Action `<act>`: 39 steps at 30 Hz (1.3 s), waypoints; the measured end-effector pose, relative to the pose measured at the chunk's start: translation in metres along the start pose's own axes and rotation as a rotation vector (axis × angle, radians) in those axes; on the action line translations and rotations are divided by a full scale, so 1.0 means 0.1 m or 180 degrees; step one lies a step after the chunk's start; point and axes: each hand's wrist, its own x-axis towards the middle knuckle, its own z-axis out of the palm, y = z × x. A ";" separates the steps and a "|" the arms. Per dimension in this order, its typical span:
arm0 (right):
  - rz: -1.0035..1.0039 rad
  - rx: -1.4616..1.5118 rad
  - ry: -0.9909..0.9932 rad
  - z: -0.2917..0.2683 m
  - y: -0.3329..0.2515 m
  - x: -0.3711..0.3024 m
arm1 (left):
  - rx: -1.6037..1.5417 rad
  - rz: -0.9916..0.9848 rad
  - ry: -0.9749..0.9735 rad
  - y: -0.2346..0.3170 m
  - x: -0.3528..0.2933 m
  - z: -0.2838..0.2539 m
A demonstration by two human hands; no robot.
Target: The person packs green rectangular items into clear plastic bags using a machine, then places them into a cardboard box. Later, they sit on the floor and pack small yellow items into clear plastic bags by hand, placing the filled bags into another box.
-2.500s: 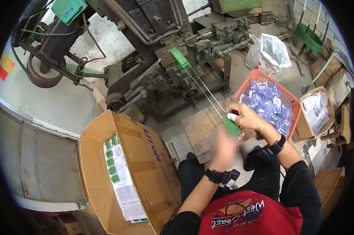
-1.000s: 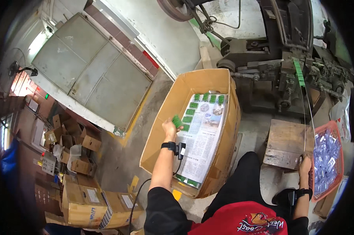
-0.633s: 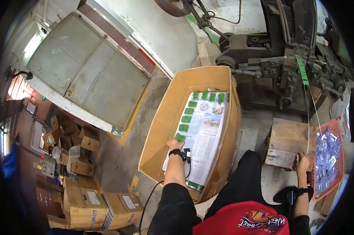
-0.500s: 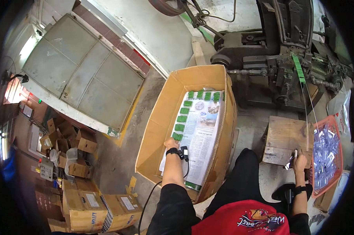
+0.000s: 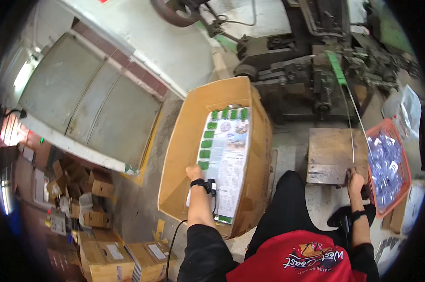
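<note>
Cardboard first: a big open-topped box (image 5: 257, 155), plain brown and smooth-walled, just left of the knees. Inside, printed newspaper (image 5: 231, 174), matte and greyish, lying flat. On that, small green pieces (image 5: 205, 153), chunky little rectangles, lined up in a short row across the far end and a neat column down the left edge, plus a bit more green at the near end. Too small to make out the surface properly, tbh. Left hand (image 5: 193, 172) down in the box right by the lowest piece of that column, fingers curled in; can't tell if pinching anything, with the fingertips hidden from view. Right hand (image 5: 356, 181) way over on the other side, half closed at the near edge of a squarish wooden block (image 5: 332, 152), all worn grain and scuffs. Something dark at those fingers, too blurry to name, so can't call that grip either. Just above, two thin pale strands (image 5: 353, 150), pretty straight, running down from a long green stack (image 5: 336, 68) on a grimy dark metal machine (image 5: 287, 75). Next to the right hand, a reddish plastic basket (image 5: 406, 167) heaped with shiny, see-through bluish plastic pieces (image 5: 385, 169), with a crinkly whitish bag (image 5: 407, 113) behind.
</note>
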 end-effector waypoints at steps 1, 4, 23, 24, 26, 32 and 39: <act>-0.0192 0.0310 0.0012 0.23 -0.21 -0.01 | 0.0959 0.0956 0.0505 -0.70 0.53 -0.74; 0.1091 -0.0897 -0.0314 0.00 0.67 0.01 | -0.1286 0.2343 -0.0370 1.78 -0.68 -0.11; -0.0084 0.1918 -0.0152 -1.06 -0.06 -0.51 | -0.0506 0.0257 -0.7095 3.69 -5.62 -0.23; -0.0055 0.2041 -0.0458 -1.16 -0.02 -0.45 | -0.0751 0.0091 -0.7029 3.59 -5.67 -0.17; -0.0116 0.1409 -0.0495 -1.09 0.35 -0.36 | -0.1235 -0.0190 -0.6922 3.45 -5.72 -0.05; 0.0049 0.0893 -0.0272 -2.08 0.35 0.99 | -0.1892 -0.0922 -0.6388 3.20 -5.28 0.10; -0.0582 -0.0233 -0.0732 -1.92 -0.49 2.66 | -0.2604 -0.1427 -0.5896 2.86 -4.91 0.53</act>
